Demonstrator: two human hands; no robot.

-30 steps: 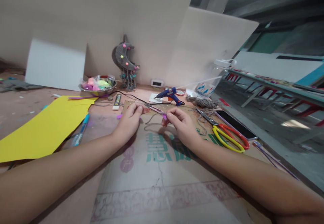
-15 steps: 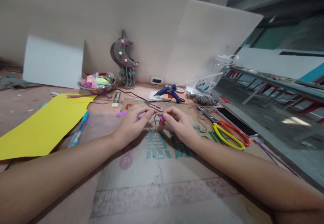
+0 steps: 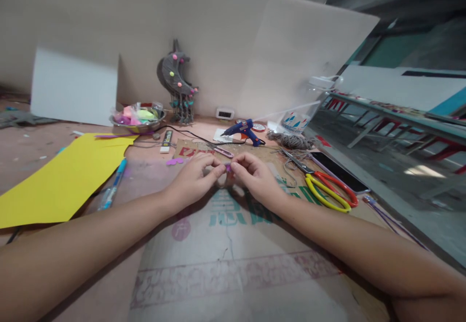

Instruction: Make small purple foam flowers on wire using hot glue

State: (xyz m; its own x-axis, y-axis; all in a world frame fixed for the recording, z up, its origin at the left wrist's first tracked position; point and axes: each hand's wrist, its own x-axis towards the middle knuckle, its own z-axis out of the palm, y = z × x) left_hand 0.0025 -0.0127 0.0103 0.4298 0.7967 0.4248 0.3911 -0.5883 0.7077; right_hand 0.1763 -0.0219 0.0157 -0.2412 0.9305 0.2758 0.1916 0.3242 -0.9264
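Above the cardboard sheet (image 3: 204,283), my left hand (image 3: 194,179) and my right hand (image 3: 253,174) meet, thumb and fingers of each pinched closed. Between their fingertips is a small purple piece (image 3: 228,167), mostly covered by the fingers. Whether a yarn strand is still in the pinch I cannot tell. Loose purple cut pieces (image 3: 174,161) lie just left of my left hand. Beyond the fingertips are a pink-handled cutter (image 3: 224,152) and a blue glue gun (image 3: 242,130) on its side. Scissors (image 3: 327,188) with red and yellow handles rest right of my right hand.
Yellow paper (image 3: 69,181) and a blue pen (image 3: 115,184) lie at left. A metal bowl (image 3: 140,127) of colourful packets and a yarn-wrapped moon (image 3: 174,77) stand at the back. Grey yarn (image 3: 294,141), a plastic jug (image 3: 304,106) and a phone (image 3: 340,171) are at right.
My hands have come closer together, fingertips now meeting at the purple piece. The grey yarn loop that hung between them no longer shows. The camera view has shifted slightly.
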